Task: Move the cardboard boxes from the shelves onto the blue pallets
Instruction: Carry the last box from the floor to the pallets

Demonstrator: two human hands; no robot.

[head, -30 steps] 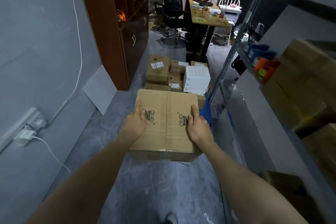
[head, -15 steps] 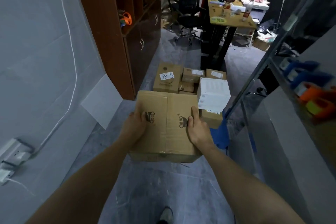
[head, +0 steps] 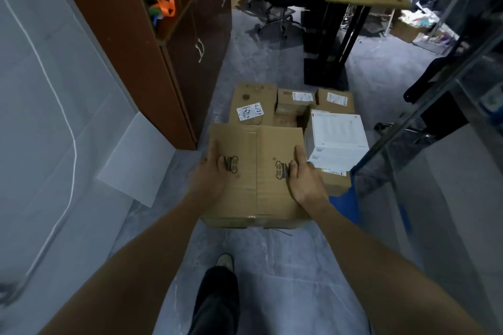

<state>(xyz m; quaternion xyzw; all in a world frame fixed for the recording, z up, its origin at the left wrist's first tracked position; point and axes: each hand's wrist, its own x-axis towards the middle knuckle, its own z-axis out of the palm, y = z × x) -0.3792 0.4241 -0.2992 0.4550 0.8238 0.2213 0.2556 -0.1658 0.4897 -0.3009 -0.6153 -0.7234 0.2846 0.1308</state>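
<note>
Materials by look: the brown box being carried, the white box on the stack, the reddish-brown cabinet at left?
Brown printed box: matte corrugated cardboard, seemingly; taped centre seam.
White rectangular box: probably smooth coated paperboard; crisp edges, printed label.
Reddish-brown cabinet: wood or wood-look laminate; even colour, slight sheen.

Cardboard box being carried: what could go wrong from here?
The large brown cardboard box is gripped only at its sides by the left hand and right hand, so it could slip. It hides the floor ahead; a foot might catch the blue pallet. It might knock the white rectangular box.
</note>
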